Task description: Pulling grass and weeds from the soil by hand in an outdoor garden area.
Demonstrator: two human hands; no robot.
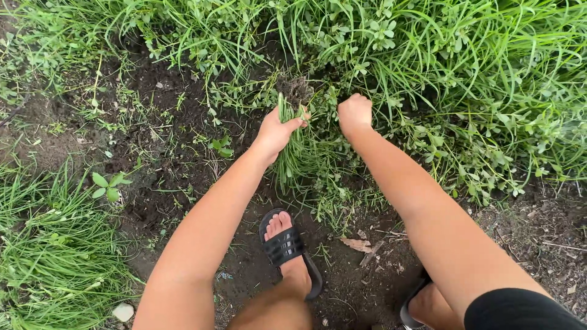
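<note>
My left hand (278,129) is closed around a bunch of pulled grass (295,146) whose soil-caked roots (295,89) stick up above the fist, blades hanging down. My right hand (354,113) is a fist buried in the dense weeds and grass (391,73) right beside it, gripping stems there. Both arms reach forward from the bottom of the view. My left foot in a black slide sandal (284,247) stands on the dark bare soil (165,159) below the hands.
Thick green grass and leafy weeds fill the top and right. Another grass clump (55,256) grows at the lower left. A small white stone (123,311) lies near the bottom left. Dry leaves (358,244) and twigs lie on the soil.
</note>
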